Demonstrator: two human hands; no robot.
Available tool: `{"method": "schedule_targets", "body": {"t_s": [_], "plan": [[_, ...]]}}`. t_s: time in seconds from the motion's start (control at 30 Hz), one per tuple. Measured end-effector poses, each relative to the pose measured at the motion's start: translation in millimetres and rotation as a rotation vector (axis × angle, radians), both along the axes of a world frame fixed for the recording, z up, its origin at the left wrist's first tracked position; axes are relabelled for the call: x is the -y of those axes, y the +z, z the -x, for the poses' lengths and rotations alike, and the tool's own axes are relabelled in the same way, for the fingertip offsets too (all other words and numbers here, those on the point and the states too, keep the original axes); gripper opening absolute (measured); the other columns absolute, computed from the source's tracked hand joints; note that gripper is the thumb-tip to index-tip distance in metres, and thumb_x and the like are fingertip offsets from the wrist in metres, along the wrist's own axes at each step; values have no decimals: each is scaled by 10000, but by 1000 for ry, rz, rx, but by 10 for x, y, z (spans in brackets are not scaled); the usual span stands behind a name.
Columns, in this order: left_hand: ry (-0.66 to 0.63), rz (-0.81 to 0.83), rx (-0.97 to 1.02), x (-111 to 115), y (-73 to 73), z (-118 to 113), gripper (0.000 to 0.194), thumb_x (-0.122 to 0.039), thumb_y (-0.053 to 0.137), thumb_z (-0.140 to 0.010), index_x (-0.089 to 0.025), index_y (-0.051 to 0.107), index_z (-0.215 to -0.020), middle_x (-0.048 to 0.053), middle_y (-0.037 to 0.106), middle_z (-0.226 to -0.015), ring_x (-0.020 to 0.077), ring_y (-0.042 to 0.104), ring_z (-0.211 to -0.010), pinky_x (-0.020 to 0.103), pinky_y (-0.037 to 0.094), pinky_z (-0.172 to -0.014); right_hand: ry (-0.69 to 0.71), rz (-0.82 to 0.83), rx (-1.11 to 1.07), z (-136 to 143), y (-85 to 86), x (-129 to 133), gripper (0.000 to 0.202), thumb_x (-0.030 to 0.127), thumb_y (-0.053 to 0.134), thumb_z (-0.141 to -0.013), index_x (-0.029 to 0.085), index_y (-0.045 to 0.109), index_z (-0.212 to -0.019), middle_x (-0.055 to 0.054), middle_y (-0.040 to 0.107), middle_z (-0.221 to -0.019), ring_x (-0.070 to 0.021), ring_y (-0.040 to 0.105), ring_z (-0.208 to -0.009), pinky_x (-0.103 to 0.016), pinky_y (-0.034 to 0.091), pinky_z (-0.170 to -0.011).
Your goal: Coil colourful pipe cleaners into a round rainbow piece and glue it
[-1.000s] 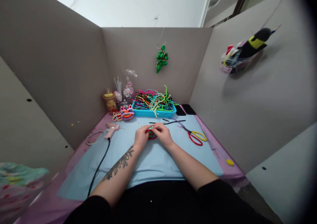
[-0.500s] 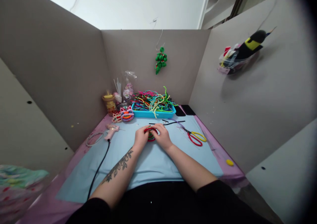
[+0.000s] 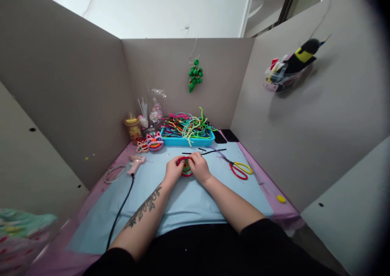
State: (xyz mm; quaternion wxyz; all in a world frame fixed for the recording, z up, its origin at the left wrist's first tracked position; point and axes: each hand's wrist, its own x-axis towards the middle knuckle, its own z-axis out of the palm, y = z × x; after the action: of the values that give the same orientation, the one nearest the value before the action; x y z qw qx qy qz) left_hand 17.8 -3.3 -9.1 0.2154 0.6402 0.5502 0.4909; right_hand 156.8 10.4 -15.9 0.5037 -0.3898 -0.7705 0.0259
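Both hands close around a small round red-and-green pipe-cleaner piece (image 3: 187,171) over the blue cloth. My left hand (image 3: 174,168) grips its left rim, and my right hand (image 3: 199,167) has fingers and thumb on its right and upper rim. Part of the piece is hidden behind the fingers. Just beyond my hands lie black pipe cleaners (image 3: 213,151). To the right rest scissors (image 3: 239,168) with one red and one yellow handle. A pink glue gun (image 3: 136,164) lies to the left, its black cord running toward me.
A blue tray (image 3: 185,141) heaped with colourful pipe cleaners stands at the back. Lion-like heads (image 3: 155,142) sit left of it, near a brown cup (image 3: 133,129). Two black phone-like slabs (image 3: 230,135) lie right. Grey panels (image 3: 170,64) enclose the table; a green ornament (image 3: 195,76) hangs behind.
The round piece has tilted slightly, so more of its green inner part shows between my hands. My view has shifted a little. Both hands keep hold.
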Motion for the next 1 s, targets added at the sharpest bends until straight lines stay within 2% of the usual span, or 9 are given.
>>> {"method": "schedule_targets", "body": {"t_s": [0.2, 0.57, 0.8, 0.9, 1.0], "plan": [[10, -38, -50, 42, -3, 3, 255, -171, 498, -784, -188, 688, -953, 42, 709, -956, 184, 645, -877, 309, 496, -831, 36, -12, -13, -3, -29, -18, 233, 103, 432, -807, 172, 617, -932, -82, 613, -896, -203, 556, -883, -341, 462, -831], [27, -57, -88, 8, -39, 24, 251, -188, 498, -803, -187, 687, -967, 52, 710, -966, 198, 651, -876, 332, 498, -828, 69, 4, -63, 0, 3, 23, 202, 152, 462, -826, 179, 635, -926, -70, 644, -884, -187, 579, -841, -322, 468, -814], [-11, -83, -71, 37, -54, 12, 256, -207, 492, -809, -209, 691, -969, 47, 706, -976, 206, 646, -889, 348, 492, -836, -1, 30, -51, 2, 4, 20, 213, 135, 445, -804, 183, 637, -883, -63, 633, -831, -186, 568, -792, -312, 459, -769], [-55, -75, -13, 46, -39, -13, 244, -243, 518, -801, -218, 691, -970, 47, 700, -988, 218, 632, -918, 364, 470, -878, -37, 10, -35, -5, -1, 2, 213, 131, 438, -803, 183, 622, -899, -68, 625, -840, -194, 559, -800, -326, 453, -775], [-192, -13, 226, 59, 16, -40, 320, -337, 598, -766, -196, 653, -1048, 68, 662, -1079, 231, 580, -1030, 372, 428, -943, -23, -17, -65, -39, 8, -21, 205, 131, 432, -811, 188, 604, -907, -69, 614, -848, -197, 556, -821, -339, 455, -781]]}}
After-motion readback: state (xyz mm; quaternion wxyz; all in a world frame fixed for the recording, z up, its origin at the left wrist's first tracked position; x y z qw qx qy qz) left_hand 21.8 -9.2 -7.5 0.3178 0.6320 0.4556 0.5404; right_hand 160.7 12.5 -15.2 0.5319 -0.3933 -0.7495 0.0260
